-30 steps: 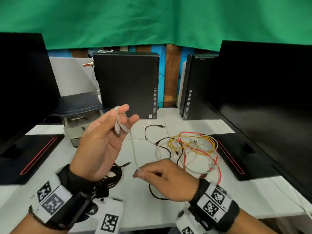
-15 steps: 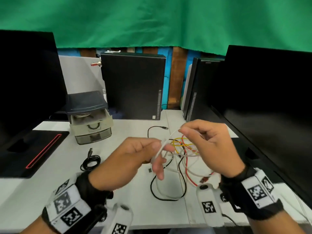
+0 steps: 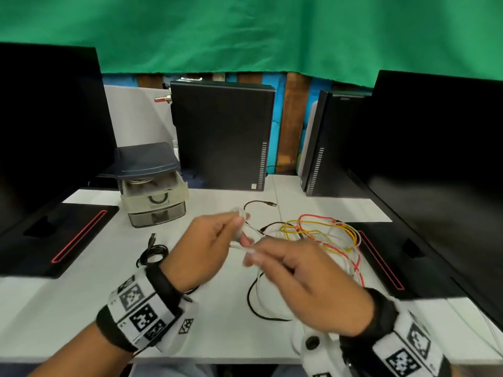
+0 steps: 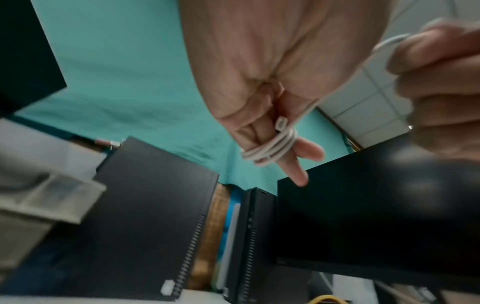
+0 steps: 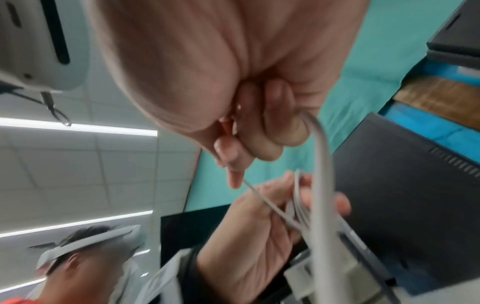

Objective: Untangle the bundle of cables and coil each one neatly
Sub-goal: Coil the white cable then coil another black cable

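White desk (image 3: 223,308) under green cloth, monitors at 9 and 3 o'clock. Left hand (image 3: 206,251) raised over desk centre, two fingers wrapped by several turns of white cable (image 4: 272,148). Right hand (image 3: 307,284) touching it at 4 o'clock, pinching the free length and feeding. Rest of the tangle (image 3: 321,235), yellow, red and black, lying at 2 o'clock. Black coil (image 3: 152,253) already resting at 9 o'clock. Advisable: keep light tension, lay each turn beside the last, watch for snags where white cable trails into the tangle.
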`<state>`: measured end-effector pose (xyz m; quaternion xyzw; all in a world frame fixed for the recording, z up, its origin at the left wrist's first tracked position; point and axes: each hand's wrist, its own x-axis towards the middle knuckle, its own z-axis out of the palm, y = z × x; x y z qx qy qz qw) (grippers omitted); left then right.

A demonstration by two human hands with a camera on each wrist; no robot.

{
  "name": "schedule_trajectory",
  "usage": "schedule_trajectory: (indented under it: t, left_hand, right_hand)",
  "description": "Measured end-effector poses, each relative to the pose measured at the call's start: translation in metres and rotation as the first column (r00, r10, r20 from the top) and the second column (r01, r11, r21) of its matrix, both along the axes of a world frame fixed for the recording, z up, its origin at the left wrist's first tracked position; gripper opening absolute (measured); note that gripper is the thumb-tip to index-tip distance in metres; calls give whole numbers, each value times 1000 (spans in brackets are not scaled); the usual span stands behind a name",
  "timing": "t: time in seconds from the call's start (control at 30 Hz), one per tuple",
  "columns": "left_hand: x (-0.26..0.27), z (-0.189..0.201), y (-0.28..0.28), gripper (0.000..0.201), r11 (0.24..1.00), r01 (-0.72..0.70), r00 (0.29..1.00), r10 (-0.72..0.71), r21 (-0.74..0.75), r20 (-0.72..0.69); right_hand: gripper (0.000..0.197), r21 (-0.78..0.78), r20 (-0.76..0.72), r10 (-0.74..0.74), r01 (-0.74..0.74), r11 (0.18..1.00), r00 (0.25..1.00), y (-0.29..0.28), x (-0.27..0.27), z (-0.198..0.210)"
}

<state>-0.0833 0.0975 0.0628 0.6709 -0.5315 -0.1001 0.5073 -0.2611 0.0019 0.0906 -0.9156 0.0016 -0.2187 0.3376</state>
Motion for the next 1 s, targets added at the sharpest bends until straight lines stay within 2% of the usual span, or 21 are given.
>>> schedule_trajectory:
  t: [0.07,0.13,0.23,0.27,0.3,0.37,0.43,0.5,0.57,0.6,0.67,0.73,0.77,0.8,0.83,0.9,0.97,1.0]
  left_hand:
    - [-8,0,-1,42,991,104,994,-102,82,-31]
    - [-16,8,1,47,973,215,965,-200,78,-168]
    - [-24,25,11,42,908,418,810,-391,-37,-438]
    - [-26,30,15,41,891,442,752,-429,-100,-500]
    - [-27,35,17,42,892,417,711,-439,-173,-550]
    - [-27,44,17,44,921,249,679,-386,-299,-624]
    - [-21,48,16,43,925,70,683,-318,-374,-658]
    - [-11,45,14,39,913,-86,708,-227,-400,-669]
    - [-3,38,11,39,908,-192,802,-74,-373,-593]
    - [-1,34,10,42,909,-221,868,17,-354,-497]
    - [0,26,9,47,921,-215,966,152,-325,-210]
    - [-3,20,10,44,955,-153,977,185,-254,108]
    - [-6,18,12,40,976,-103,969,142,-193,202]
    - [-10,17,13,37,991,-39,973,67,-129,220]
    - [-14,18,13,34,997,36,986,-23,-74,168]
    - [-24,23,15,36,974,223,970,-225,-34,-89]
    - [-31,30,18,44,917,384,856,-398,-110,-329]
    - [-32,32,20,46,890,427,801,-454,-159,-390]
  right_hand:
    - [21,48,118,-105,100,994,987,-15,-3,7]
    - [18,126,197,-220,198,972,955,-33,-3,10]
    - [14,283,229,-308,239,929,924,-53,1,3]
    - [16,305,205,-309,240,922,929,-56,5,-4]
    - [18,305,161,-298,240,922,941,-57,10,-13]
    - [18,262,57,-260,237,935,964,-55,19,-35]
    - [21,213,-55,-178,185,959,983,-43,24,-51]
    - [28,151,-166,-34,60,987,986,-21,26,-55]
    - [33,64,-225,61,-47,997,973,1,22,-46]
    - [34,36,-220,85,-80,996,972,10,19,-37]
    - [33,23,-168,117,-115,993,979,18,8,-10]
    - [28,30,-74,103,-101,994,992,15,-5,13]
    - [25,31,-12,84,-84,996,996,10,-11,21]
    - [22,35,55,59,-61,998,997,4,-16,27]
    - [21,40,121,23,-28,999,992,-4,-19,29]
    - [19,70,237,-75,61,996,969,-20,-19,28]
    - [15,163,298,-145,100,982,943,-34,-13,20]
    - [15,216,310,-161,96,972,937,-37,-8,15]
